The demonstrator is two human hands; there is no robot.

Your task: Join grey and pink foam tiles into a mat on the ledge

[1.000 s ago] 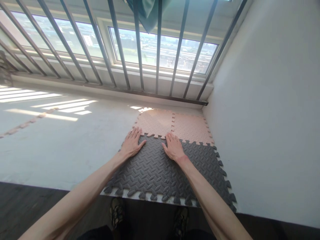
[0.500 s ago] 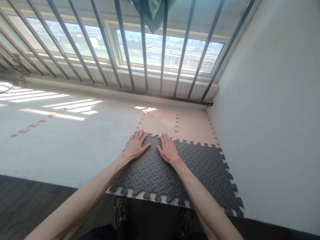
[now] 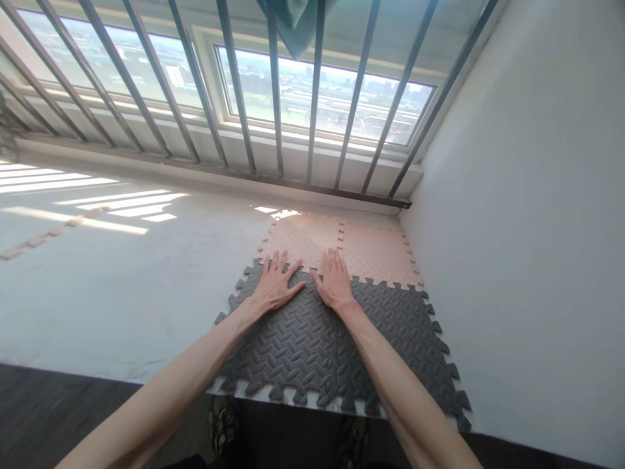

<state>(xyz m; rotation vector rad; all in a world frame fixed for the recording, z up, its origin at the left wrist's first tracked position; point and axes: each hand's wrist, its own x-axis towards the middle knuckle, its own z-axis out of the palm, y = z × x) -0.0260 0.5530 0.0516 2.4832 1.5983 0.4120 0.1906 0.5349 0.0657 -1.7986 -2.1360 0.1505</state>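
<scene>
My left hand [image 3: 276,283] lies flat with spread fingers over the seam between a dark grey foam mat tile [image 3: 293,348] and a pink foam mat tile [image 3: 305,238]. Beside it, my right hand [image 3: 335,280] rests palm down across the same seam, fingers stretched forward onto the pink side. Neither hand grips anything. A second pink tile [image 3: 378,251] joins on the right, and another grey tile [image 3: 403,332] lies below it, partly covered by my right forearm. Toothed edges interlock along the seams; part of the near seam is hidden under my hands.
A white ledge [image 3: 122,293] carries the mats and drops to a dark floor [image 3: 63,410] in front. Metal bars [image 3: 273,98] stand before the window at the back. A white wall [image 3: 527,228] borders the right. A thin pink edge strip [image 3: 53,232] lies at left.
Both hands have shifted slightly to the right along the seam, the right one with its fingers further onto the pink tile. The view has moved a little to the right.
</scene>
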